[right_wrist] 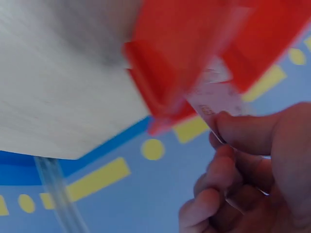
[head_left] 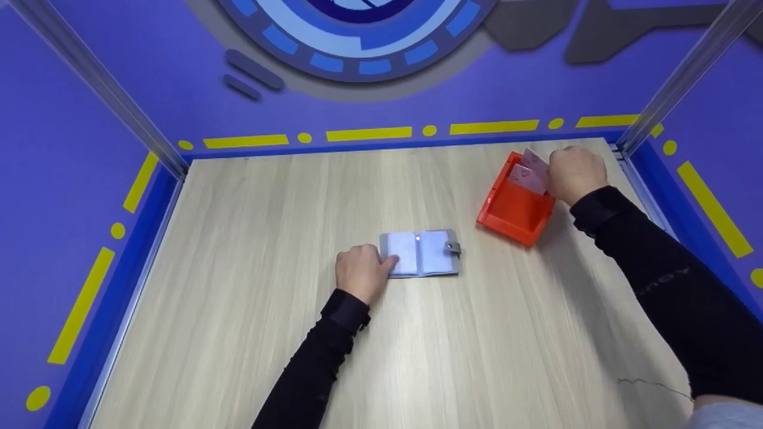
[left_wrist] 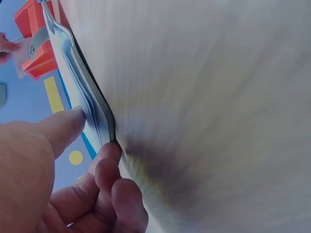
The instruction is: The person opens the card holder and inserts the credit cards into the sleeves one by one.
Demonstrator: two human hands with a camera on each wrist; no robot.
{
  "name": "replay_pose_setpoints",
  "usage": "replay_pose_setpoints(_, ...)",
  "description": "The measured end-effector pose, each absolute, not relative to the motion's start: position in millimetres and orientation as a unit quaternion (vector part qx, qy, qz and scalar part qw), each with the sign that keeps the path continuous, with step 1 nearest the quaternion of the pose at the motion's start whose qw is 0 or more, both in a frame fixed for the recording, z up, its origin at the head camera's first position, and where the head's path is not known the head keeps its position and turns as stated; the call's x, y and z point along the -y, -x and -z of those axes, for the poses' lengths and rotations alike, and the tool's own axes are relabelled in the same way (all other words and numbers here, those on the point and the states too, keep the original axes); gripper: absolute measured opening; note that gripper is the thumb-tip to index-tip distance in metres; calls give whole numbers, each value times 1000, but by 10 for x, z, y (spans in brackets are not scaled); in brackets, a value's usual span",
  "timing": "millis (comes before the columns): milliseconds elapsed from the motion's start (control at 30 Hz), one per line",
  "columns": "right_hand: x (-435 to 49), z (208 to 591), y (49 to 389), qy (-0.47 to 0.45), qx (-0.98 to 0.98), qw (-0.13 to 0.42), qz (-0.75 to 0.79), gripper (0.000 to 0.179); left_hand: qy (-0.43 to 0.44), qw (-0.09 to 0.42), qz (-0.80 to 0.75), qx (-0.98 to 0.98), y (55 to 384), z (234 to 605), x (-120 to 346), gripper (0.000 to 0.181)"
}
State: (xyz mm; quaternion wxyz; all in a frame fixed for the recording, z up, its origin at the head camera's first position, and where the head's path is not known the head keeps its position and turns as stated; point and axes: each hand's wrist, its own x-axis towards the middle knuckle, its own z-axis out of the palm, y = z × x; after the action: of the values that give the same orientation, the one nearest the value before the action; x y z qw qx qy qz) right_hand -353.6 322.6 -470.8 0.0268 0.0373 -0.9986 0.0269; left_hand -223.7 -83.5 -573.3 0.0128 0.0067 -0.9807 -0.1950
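Observation:
A small card holder (head_left: 419,252) lies spread on the table, its pale sleeves showing and a snap strap at its right end. My left hand (head_left: 361,273) pinches its left edge, with the thumb on the sleeves and a fingertip at the cover's underside in the left wrist view. Over the right side of a red tray (head_left: 516,205), my right hand (head_left: 576,173) pinches a pinkish printed card (right_wrist: 216,99) between thumb and forefinger. Another pinkish card (head_left: 526,179) shows at the tray's far end, partly overlapped. The other right fingers are curled below the card.
The wooden table (head_left: 250,238) carries the tray at its far right and the card holder near the middle. Blue walls (head_left: 369,113) with yellow marks close off the back and both sides. A metal post (head_left: 685,77) stands at the back right corner.

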Motion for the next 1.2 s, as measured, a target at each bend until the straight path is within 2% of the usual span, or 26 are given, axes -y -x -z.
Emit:
replay_pose_setpoints(100,-3130,4611,3464,-38,997,30,-56,53,-7,17,189,982,2234,5736,856,61)
replay_pose_setpoints(200,-3033,4551,3404,-51,994,35,-90,58,-8,18,185,983,2237,5743,876,62)
replay_pose_setpoints(333,-2888,4525,3319,-61,985,3,-164,27,-9,14,187,982,2242,5752,886,60)
replay_pose_setpoints(567,-2489,4515,3127,-41,963,-92,-251,36,-10,9,188,982,2240,5787,896,62)
replay_pose_setpoints(767,-2205,4749,2867,-66,941,-121,-309,27,-8,8,196,981,2221,5788,872,64)
replay_pose_setpoints(933,-2026,5027,2679,-82,915,-166,-359,29,-2,9,197,980,2214,5778,836,64)
replay_pose_setpoints(1200,-1819,5300,2510,-75,911,-201,-353,27,-10,13,204,979,2223,5734,831,63)
